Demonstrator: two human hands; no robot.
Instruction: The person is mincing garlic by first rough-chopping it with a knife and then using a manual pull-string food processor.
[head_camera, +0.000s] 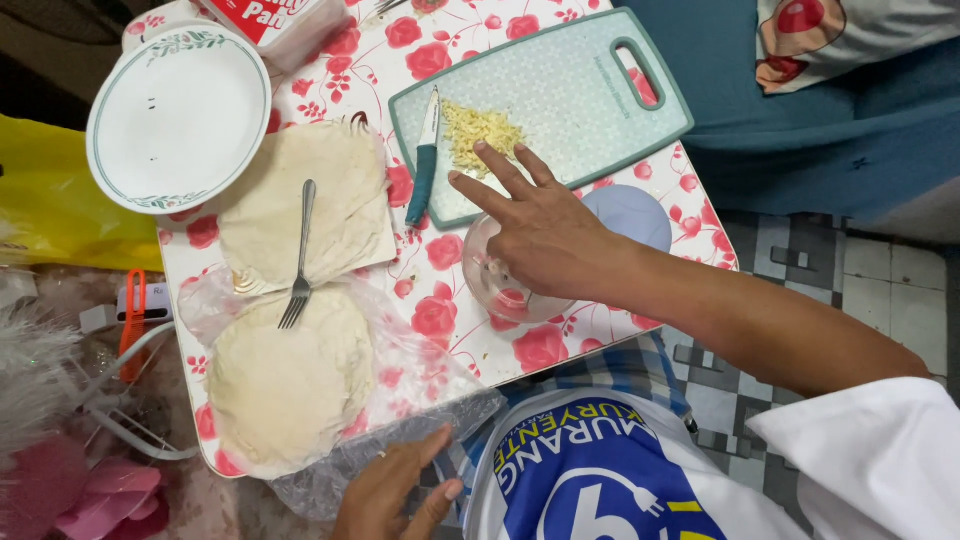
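Head view, places told from the cutting board.

Cutting board: pale green with a handle slot, lying slantwise on a table covered in a white cloth with red roses.

Chopped pile: pale yellow shreds heaped on the board's near-left part.

Knife: teal handle, short blade, lying along the board's left edge with the handle hanging off onto the cloth.

Right hand: stretched across the board's near edge, fingers spread and released, gripping nothing; the fingertips touch the board at the edge of the shreds.

Glass bowl: small and clear, just below the board and partly under the right hand's palm.

Lid: pale blue and round, beside the bowl, just off the board's near edge.

Flatbreads: one folded stack left of the board on paper; a second round stack below it on a clear plastic bag.

Fork: metal, resting across both stacks, tines toward the lower one.

Plate: white with a green patterned rim, far left of the board.

Left hand: well below the board at the table's near edge, fingers loosely extended and resting on the plastic bag, not clenched.
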